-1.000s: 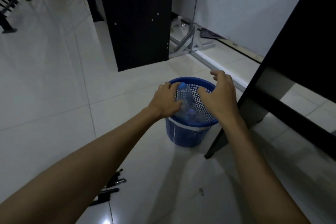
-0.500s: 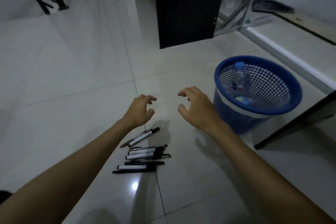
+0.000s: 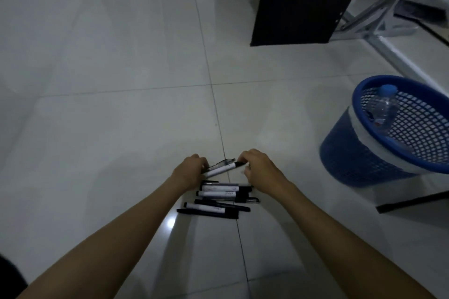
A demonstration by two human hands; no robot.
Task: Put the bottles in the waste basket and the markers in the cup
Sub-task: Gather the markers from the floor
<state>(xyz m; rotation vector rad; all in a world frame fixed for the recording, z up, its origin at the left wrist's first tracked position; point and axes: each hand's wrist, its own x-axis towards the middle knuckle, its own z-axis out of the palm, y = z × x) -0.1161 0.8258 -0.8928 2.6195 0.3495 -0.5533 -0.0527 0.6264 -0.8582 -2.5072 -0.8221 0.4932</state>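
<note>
Marker (image 3: 222,168) between both hands.

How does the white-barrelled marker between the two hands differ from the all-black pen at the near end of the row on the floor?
The white-barrelled marker has a pale body with a black cap; the all-black pen is dark throughout. The marker lies slanted, the pen nearly level across the view. The left hand and right hand touch the marker's ends; nothing touches the pen. Both are slim and lie on the white tiled floor.

Waste basket (image 3: 359,153) cut by right edge
</note>
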